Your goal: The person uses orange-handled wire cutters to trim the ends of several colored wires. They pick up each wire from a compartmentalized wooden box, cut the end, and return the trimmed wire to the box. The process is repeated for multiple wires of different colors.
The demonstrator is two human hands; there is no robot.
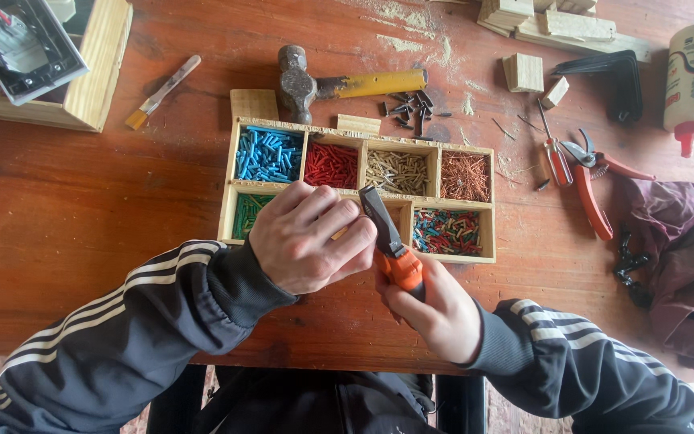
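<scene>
1. Head view, the thing in hand: an orange-and-black-handled hand tool is seen at the centre of the frame, just over the lower middle edge of a wooden compartment box. Whether it is a screwdriver or a chisel cannot be told.
2. Handling, as judged: the tool is taken to be stiff and fairly light, its moulded handle not slippery. The orange end is the natural place for a hold; the dark shank is better only steadied.
3. Right hand: it is closed firmly around the orange end, lower centre, with the forearm entering from the lower right.
4. Left hand: it is curled, palm down, over the box's lower middle compartment, fingers bent together beside the shank. A pale sliver shows under them; whether anything is pinched cannot be told.
5. Surroundings: the box's compartments are filled with blue, red, tan, copper, green and mixed pieces. A hammer lies above the box, red pliers to the right.
</scene>
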